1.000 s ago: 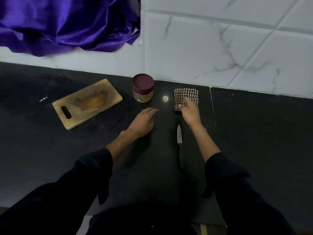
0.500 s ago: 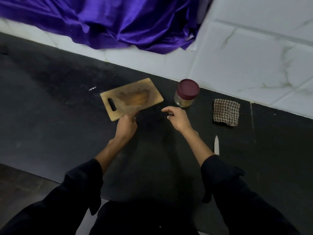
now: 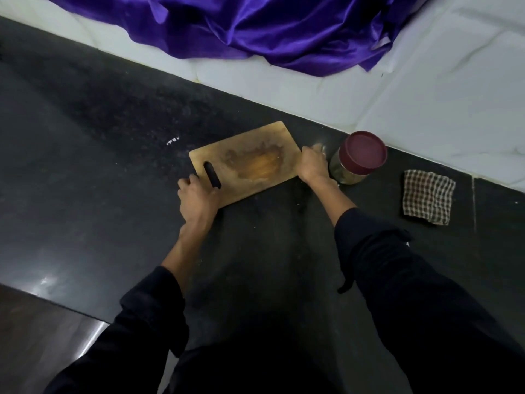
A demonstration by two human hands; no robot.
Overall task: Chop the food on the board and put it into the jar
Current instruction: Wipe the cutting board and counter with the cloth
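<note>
the board (image 3: 250,160) lies on the dark counter (image 3: 85,166), stained orange-brown in the middle, with its slotted handle end at the left and the maroon-lidded jar (image 3: 358,157) just beside its right end. the left hand (image 3: 199,199) grips the handle end with fingers curled over the edge, and the right hand (image 3: 312,166) clasps the right end, between board and jar. a checked cloth (image 3: 427,200) lies right of the jar, and purple fabric (image 3: 270,27) drapes over the white tiled wall (image 3: 440,95).

Stained wooden board (image 3: 250,163), glossy black counter (image 3: 113,194)
</note>
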